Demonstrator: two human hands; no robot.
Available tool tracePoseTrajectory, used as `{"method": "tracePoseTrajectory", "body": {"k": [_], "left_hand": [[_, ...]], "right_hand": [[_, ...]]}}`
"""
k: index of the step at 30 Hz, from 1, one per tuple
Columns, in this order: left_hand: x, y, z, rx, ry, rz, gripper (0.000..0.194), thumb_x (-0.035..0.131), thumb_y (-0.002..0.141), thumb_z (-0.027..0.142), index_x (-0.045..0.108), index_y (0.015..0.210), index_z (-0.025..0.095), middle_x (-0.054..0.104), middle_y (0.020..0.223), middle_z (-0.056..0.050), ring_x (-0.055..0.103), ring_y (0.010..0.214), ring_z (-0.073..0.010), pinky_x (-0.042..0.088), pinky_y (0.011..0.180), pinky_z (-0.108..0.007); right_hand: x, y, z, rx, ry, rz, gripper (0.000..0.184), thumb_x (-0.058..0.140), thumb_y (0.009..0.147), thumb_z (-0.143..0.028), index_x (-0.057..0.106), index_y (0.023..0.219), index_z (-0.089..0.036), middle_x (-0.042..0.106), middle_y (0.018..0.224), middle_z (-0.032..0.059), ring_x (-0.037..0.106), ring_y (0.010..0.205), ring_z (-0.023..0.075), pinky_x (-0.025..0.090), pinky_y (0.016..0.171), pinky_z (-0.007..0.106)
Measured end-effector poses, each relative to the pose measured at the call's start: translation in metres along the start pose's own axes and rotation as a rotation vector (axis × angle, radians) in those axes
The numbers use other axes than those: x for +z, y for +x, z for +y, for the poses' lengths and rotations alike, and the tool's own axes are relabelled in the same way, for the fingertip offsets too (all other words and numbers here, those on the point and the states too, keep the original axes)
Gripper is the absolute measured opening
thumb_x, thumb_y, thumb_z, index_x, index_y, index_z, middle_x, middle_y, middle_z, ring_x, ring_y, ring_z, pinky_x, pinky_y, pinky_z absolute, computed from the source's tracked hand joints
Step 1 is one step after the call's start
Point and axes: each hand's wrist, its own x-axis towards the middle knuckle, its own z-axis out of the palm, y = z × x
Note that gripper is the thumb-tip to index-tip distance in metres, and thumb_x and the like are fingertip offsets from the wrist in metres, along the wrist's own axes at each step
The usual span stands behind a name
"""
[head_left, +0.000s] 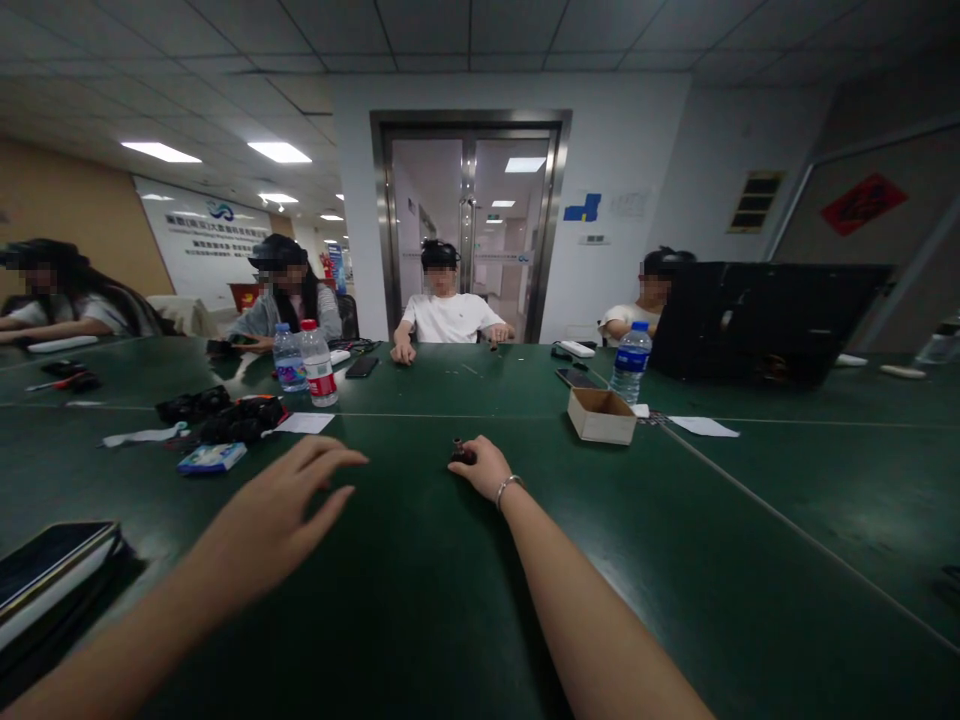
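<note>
Near mid-frame, your right hand (484,468) grips a small dark object (458,451); lower left, your left hand (277,505) spreads loosely.

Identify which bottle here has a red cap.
The red-labelled bottle, right-hand one of the close pair left of centre. Its neighbour and the bottle behind the small box have blue caps.

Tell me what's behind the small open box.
A blue-labelled bottle and a dark flat device, with a white object farther back. The box hides the tabletop just behind its far wall.
</note>
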Motion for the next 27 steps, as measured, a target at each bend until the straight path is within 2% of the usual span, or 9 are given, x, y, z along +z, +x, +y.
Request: {"method": "tracePoseTrajectory", "body": {"k": [2, 4, 7, 10, 12, 14, 17, 22, 27], "left_hand": [[0.039, 0.039, 0.004, 0.116, 0.047, -0.205, 0.034, 0.056, 0.074, 0.036, 0.058, 0.107, 0.029, 0.053, 0.110, -0.004, 0.055, 0.091, -0.0219, 0.048, 0.077, -0.032], [0.085, 0.073, 0.001, 0.165, -0.011, -0.279, 0.039, 0.054, 0.076, 0.031, 0.053, 0.114, 0.027, 0.050, 0.116, -0.006, 0.054, 0.096, -0.0214, 0.047, 0.080, -0.032], [0.148, 0.101, -0.013, 0.142, -0.192, -0.244, 0.038, 0.054, 0.076, 0.024, 0.053, 0.114, 0.024, 0.050, 0.115, -0.007, 0.054, 0.096, -0.0189, 0.045, 0.084, -0.032], [0.187, 0.106, -0.029, 0.080, -0.354, -0.129, 0.023, 0.050, 0.078, 0.024, 0.060, 0.099, 0.022, 0.057, 0.100, -0.005, 0.056, 0.090, -0.0176, 0.045, 0.083, -0.031], [0.197, 0.105, -0.039, -0.003, -0.477, -0.084, 0.019, 0.050, 0.080, 0.029, 0.060, 0.094, 0.020, 0.059, 0.094, -0.004, 0.058, 0.083, -0.0169, 0.048, 0.074, -0.029], [0.200, 0.103, -0.048, -0.070, -0.584, -0.090, 0.021, 0.053, 0.078, 0.033, 0.059, 0.092, 0.019, 0.060, 0.092, -0.005, 0.059, 0.077, -0.0163, 0.048, 0.067, -0.027], [0.200, 0.105, -0.057, -0.115, -0.692, -0.102, 0.025, 0.059, 0.073, 0.034, 0.060, 0.089, 0.016, 0.062, 0.086, -0.005, 0.059, 0.078, -0.0169, 0.048, 0.067, -0.026], [0.200, 0.108, -0.057, -0.165, -0.766, -0.131, 0.028, 0.061, 0.071, 0.032, 0.058, 0.092, 0.014, 0.063, 0.084, -0.007, 0.060, 0.077, -0.0169, 0.048, 0.070, -0.028], [0.201, 0.107, -0.058, -0.173, -0.733, -0.134, 0.027, 0.059, 0.074, 0.032, 0.057, 0.096, 0.014, 0.062, 0.078, -0.005, 0.059, 0.072, -0.0151, 0.047, 0.067, -0.027]], "right_hand": [[0.002, 0.000, 0.003, -0.044, -0.036, 0.005, 0.023, 0.074, 0.067, -0.032, 0.066, 0.082, -0.017, 0.051, 0.083, 0.0028, 0.051, 0.073, 0.0158, 0.041, 0.066, 0.027], [0.004, 0.001, 0.007, -0.084, -0.082, 0.020, 0.023, 0.073, 0.068, -0.031, 0.065, 0.083, -0.015, 0.052, 0.084, 0.0034, 0.052, 0.073, 0.0155, 0.041, 0.066, 0.026], [0.007, 0.006, 0.011, -0.124, -0.111, 0.051, 0.020, 0.071, 0.070, -0.026, 0.065, 0.086, -0.015, 0.055, 0.087, 0.0056, 0.054, 0.076, 0.0165, 0.042, 0.067, 0.026], [0.005, 0.009, 0.013, -0.153, -0.055, 0.069, 0.018, 0.068, 0.071, -0.019, 0.065, 0.089, -0.016, 0.060, 0.085, 0.0047, 0.056, 0.079, 0.0176, 0.043, 0.069, 0.026], [0.004, 0.009, 0.012, -0.141, 0.041, 0.066, 0.016, 0.068, 0.071, -0.019, 0.065, 0.086, -0.017, 0.062, 0.079, 0.0026, 0.057, 0.072, 0.0161, 0.045, 0.064, 0.025], [0.003, 0.009, 0.012, -0.086, 0.198, 0.032, 0.015, 0.069, 0.069, -0.020, 0.063, 0.082, -0.016, 0.062, 0.075, 0.0012, 0.056, 0.058, 0.0123, 0.045, 0.052, 0.022], [0.003, 0.010, 0.013, -0.004, 0.477, -0.041, 0.024, 0.071, 0.065, -0.015, 0.057, 0.085, -0.015, 0.061, 0.069, -0.0006, 0.053, 0.044, 0.0088, 0.040, 0.039, 0.018], [-0.003, 0.013, 0.022, -0.006, 0.779, -0.128, 0.035, 0.070, 0.058, -0.006, 0.055, 0.089, -0.012, 0.061, 0.066, -0.0001, 0.056, 0.048, 0.0094, 0.045, 0.046, 0.019], [-0.009, 0.015, 0.029, 0.022, 0.917, -0.087, 0.035, 0.073, 0.054, -0.009, 0.060, 0.087, -0.010, 0.063, 0.071, 0.0032, 0.056, 0.055, 0.0102, 0.044, 0.049, 0.020]]}}
